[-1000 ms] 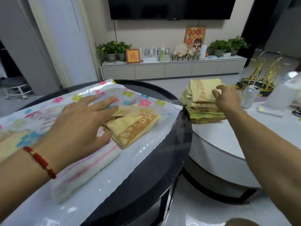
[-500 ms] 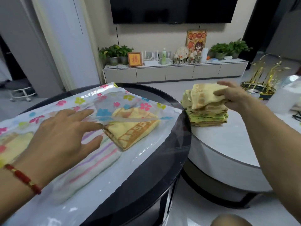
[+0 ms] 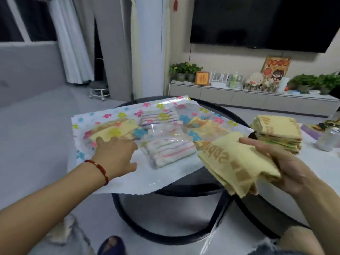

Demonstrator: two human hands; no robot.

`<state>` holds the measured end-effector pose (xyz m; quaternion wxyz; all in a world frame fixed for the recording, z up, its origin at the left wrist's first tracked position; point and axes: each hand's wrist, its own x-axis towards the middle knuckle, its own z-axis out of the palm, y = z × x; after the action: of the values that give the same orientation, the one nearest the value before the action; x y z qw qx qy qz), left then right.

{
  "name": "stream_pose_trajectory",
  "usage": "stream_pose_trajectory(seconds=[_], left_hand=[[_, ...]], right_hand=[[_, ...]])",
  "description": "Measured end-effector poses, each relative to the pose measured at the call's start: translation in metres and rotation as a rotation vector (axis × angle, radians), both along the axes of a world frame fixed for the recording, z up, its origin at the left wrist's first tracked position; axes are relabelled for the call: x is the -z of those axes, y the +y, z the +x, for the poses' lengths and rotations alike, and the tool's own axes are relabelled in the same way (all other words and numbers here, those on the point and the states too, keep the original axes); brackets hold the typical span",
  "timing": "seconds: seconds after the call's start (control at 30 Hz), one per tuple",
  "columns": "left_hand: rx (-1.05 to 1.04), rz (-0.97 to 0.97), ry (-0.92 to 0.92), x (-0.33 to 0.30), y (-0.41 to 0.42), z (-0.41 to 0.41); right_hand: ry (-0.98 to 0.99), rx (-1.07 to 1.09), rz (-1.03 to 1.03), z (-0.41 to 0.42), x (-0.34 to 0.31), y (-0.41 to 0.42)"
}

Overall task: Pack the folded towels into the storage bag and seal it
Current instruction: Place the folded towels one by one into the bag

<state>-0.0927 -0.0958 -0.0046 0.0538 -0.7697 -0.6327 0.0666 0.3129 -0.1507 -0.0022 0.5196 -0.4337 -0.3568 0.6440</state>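
Storage bag (image 3: 165,173): four folded towels visible inside. Right hand (image 3: 287,168) grips one yellow towel (image 3: 233,162); left hand (image 3: 116,153) flat, fingers relaxed, on bag.

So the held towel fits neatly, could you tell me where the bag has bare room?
The storage bag is bare along its near edge, before the striped towel and beside the left hand. Its middle and far half are crowded with towels.

Home living room: television (image 3: 265,23), houseplants (image 3: 185,68)
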Motion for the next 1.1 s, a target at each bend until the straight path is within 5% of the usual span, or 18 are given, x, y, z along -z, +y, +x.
stream_pose_trajectory(seconds=[0.17, 0.37, 0.43, 0.57, 0.7, 0.8, 0.93, 1.0, 1.1], left_hand=[[0.094, 0.044, -0.046, -0.038, 0.000, -0.015], [0.102, 0.014, -0.085, -0.076, 0.014, -0.018], [0.116, -0.004, -0.087, -0.076, 0.017, -0.019], [0.123, -0.039, -0.068, -0.067, 0.016, -0.020], [0.139, -0.008, -0.079, -0.059, 0.010, -0.020], [0.179, 0.028, -0.101, -0.052, 0.006, -0.019], [0.235, 0.041, -0.135, -0.042, 0.007, -0.018], [0.254, 0.066, -0.127, -0.037, 0.007, -0.017], [0.242, 0.131, -0.117, -0.029, 0.011, -0.014]], right_hand=[[-0.068, -0.153, 0.019, -0.131, 0.005, 0.040], [0.406, -0.059, 0.042, -0.273, 0.018, 0.080], [0.400, -0.135, -0.008, -0.301, 0.032, 0.080], [-0.027, -0.400, -0.099, -0.312, 0.058, 0.067], [-0.846, -0.042, 0.328, -0.276, 0.074, 0.085], [-1.287, -0.264, 0.592, -0.271, 0.093, 0.091], [-1.468, -0.561, 0.811, -0.284, 0.100, 0.104], [-1.328, -0.650, 0.754, -0.279, 0.093, 0.113], [-1.074, -0.291, 0.725, -0.249, 0.096, 0.115]])
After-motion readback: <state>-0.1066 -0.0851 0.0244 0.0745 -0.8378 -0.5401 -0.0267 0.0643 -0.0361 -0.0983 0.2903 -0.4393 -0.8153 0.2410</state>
